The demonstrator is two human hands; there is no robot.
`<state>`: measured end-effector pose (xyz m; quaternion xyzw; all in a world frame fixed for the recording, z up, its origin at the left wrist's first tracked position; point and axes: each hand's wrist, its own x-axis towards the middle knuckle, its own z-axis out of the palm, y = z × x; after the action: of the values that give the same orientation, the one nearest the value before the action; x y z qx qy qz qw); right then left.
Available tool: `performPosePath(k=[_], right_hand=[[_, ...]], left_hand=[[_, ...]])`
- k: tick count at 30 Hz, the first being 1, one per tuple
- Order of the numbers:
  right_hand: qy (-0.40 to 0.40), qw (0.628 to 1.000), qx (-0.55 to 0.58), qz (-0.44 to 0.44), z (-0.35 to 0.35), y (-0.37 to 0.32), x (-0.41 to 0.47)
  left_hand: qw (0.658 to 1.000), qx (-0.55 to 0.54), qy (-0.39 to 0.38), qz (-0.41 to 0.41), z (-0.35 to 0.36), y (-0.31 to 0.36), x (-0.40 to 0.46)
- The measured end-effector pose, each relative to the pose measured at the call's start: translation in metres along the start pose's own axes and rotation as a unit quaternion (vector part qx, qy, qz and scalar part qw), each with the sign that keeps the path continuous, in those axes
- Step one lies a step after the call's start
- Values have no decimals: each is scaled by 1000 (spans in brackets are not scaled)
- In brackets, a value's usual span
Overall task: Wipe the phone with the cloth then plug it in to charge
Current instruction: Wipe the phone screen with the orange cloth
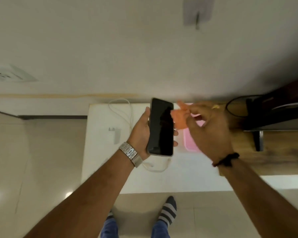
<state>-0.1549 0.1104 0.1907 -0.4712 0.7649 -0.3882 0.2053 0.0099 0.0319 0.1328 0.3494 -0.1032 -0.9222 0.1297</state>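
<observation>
My left hand (141,129) grips a black phone (161,127), screen up and dark, above a white table (110,172). Just right of it my right hand (208,127) pinches a small orange cloth (180,120), blurred, beside the phone's right edge. A white charging cable (127,109) loops on the table behind the phone, and its free end (168,161) lies below the phone. The white charger plug (116,135) lies on the table to the left. A wall socket (6,75) sits on the wall at far left.
A pink tray-like item (190,141) lies on the table under my right hand. A wooden surface (248,157) with a dark monitor and stand (272,115) is at right. Tiled floor (41,160) lies left; my socked feet (168,210) stand below the table.
</observation>
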Motion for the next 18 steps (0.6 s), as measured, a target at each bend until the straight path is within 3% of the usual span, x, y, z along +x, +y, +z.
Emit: performPosePath(k=[4,8,11,15,18], right_hand=[[-88,979,-152,-99,-25,-97,-14],[-120,973,-151,-129,-46,-160,-36],[-167,936,-221,-219,-61,-184,-48],[-98,945,-258,-176,-78,-210,0],[-64,949,-247,-187,-66,-224,-19]], left_hand=[[1000,0,-6,15,61,16,-49],[999,7,-6,42,98,46,-94],[998,7,-22,63,116,58,-122],[995,14,-52,78,130,60,-144],[995,-4,-39,90,134,72,-154]])
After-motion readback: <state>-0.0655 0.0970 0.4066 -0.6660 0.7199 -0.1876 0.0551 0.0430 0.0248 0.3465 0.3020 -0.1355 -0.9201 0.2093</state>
